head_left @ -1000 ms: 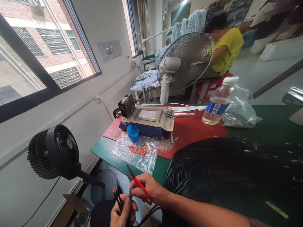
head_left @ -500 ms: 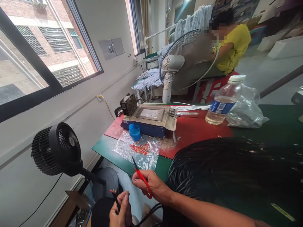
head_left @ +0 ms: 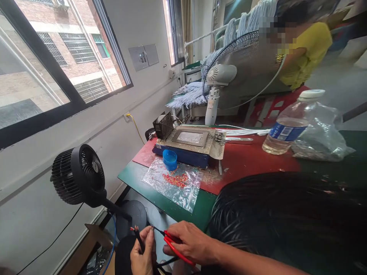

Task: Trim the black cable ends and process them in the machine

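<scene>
At the bottom of the view my left hand [head_left: 143, 254] pinches a thin black cable [head_left: 138, 236] whose stripped red end points up. Beside it my right hand [head_left: 190, 242] grips red-handled scissors [head_left: 174, 246], their dark tips touching the cable near my left fingers. A large bundle of black cables [head_left: 286, 214] lies on the green table [head_left: 160, 198] just right of my hands.
A clear bag with red bits [head_left: 174, 181], a blue cap [head_left: 170, 159] and a blue-based metal machine [head_left: 189, 145] lie ahead. A water bottle [head_left: 289, 124] stands at right. A black fan [head_left: 80, 175] stands at left, a white fan [head_left: 220, 82] behind. A person in yellow [head_left: 304, 53] sits beyond.
My right hand has lowered the scissors from pointing up to lying level, tips brought to the cable in my left hand. The camera view has shifted left.
</scene>
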The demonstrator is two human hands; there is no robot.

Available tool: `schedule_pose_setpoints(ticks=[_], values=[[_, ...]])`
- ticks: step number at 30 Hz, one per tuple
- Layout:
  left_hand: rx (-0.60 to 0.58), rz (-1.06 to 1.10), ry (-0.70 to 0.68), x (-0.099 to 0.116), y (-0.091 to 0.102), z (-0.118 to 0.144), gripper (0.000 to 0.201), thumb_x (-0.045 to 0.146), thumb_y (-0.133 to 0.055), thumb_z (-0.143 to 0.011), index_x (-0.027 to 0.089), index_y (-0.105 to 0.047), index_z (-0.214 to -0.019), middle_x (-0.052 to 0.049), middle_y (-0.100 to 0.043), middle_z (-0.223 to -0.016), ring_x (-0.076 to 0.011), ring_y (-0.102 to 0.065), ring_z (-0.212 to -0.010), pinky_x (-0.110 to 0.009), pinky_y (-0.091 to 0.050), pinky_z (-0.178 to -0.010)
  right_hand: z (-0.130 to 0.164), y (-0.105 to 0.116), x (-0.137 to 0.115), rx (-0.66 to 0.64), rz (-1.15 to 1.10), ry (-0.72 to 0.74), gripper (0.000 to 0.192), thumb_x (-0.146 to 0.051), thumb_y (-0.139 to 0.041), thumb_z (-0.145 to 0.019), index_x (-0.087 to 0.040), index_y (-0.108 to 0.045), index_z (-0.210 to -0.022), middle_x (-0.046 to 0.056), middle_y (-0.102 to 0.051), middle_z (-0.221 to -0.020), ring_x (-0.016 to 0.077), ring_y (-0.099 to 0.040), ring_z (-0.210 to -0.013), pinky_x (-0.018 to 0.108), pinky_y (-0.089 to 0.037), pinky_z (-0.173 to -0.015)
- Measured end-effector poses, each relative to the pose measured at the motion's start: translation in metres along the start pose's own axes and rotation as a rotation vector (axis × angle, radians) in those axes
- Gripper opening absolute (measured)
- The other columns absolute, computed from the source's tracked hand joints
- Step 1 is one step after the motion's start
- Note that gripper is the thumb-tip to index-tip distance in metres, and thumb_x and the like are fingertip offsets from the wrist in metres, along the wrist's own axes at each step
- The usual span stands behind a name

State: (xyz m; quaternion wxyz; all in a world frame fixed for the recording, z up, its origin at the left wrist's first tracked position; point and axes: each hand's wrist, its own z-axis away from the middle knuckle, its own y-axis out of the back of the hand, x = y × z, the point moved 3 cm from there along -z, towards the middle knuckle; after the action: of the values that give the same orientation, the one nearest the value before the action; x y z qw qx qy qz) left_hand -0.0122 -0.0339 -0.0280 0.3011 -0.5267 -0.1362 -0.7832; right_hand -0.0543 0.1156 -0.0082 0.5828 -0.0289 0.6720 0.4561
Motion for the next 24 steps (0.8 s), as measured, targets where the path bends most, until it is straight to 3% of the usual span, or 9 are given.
schedule_pose_setpoints(ticks=[6,11,17,21,24], values=[[0.041,-0.099,-0.079,0.000,0.000,-0.003,0.040,0.038,-0.075,-0.042,0.014,-0.068,-0.073,0.000,-0.063,-0.055,-0.0091,-0.054,-0.052,-0.019,-0.040,-0.046,-0.002,-0.005,0.006,0.018,-0.007,0.032,0.040,-0.047,-0.050,-0.076,-0.015,-0.043,-0.052,-0.005,-0.031,-0.048,0.0054,-0.025,-0.046,0.021,-0.018,-0.046],[0.024,-0.068,-0.036,-0.003,-0.001,-0.004,0.039,0.037,-0.075,-0.043,0.015,-0.066,-0.074,0.002,-0.061,-0.052,-0.0054,-0.049,-0.047,-0.017,-0.037,-0.043,-0.002,-0.008,0.008,0.051,-0.055,0.019,0.039,-0.034,-0.052,-0.075,-0.015,-0.034,-0.046,-0.006,-0.023,-0.044,0.0048,-0.020,-0.044,0.021,-0.016,-0.044],[-0.178,0.035,0.102,-0.017,-0.009,0.002,0.041,0.040,-0.073,-0.047,0.016,-0.061,-0.079,0.010,-0.041,-0.037,0.0013,-0.024,-0.032,-0.015,-0.014,-0.035,-0.005,-0.004,0.010,0.087,-0.541,-0.003,0.040,-0.046,-0.049,-0.077,-0.014,-0.046,-0.052,-0.005,-0.036,-0.042,0.0046,-0.032,-0.039,0.017,-0.023,-0.039],[-0.284,0.047,0.116,-0.021,-0.014,0.009,0.041,0.040,-0.074,-0.045,0.014,-0.064,-0.075,0.011,-0.033,-0.031,0.0008,-0.022,-0.030,-0.017,-0.013,-0.036,-0.008,-0.006,0.010,0.014,-0.903,-0.024,0.043,-0.052,-0.049,-0.075,-0.015,-0.046,-0.054,-0.006,-0.038,-0.038,0.0045,-0.032,-0.032,0.017,-0.023,-0.033],[-0.272,0.052,0.122,-0.021,-0.016,0.013,0.040,0.039,-0.076,-0.041,0.015,-0.066,-0.072,0.010,-0.036,-0.030,0.0003,-0.025,-0.029,-0.017,-0.014,-0.036,-0.007,-0.006,0.007,-0.012,-0.970,-0.044,0.045,-0.052,-0.054,-0.071,-0.015,-0.044,-0.048,-0.005,-0.039,-0.036,0.0045,-0.033,-0.029,0.017,-0.023,-0.031]])
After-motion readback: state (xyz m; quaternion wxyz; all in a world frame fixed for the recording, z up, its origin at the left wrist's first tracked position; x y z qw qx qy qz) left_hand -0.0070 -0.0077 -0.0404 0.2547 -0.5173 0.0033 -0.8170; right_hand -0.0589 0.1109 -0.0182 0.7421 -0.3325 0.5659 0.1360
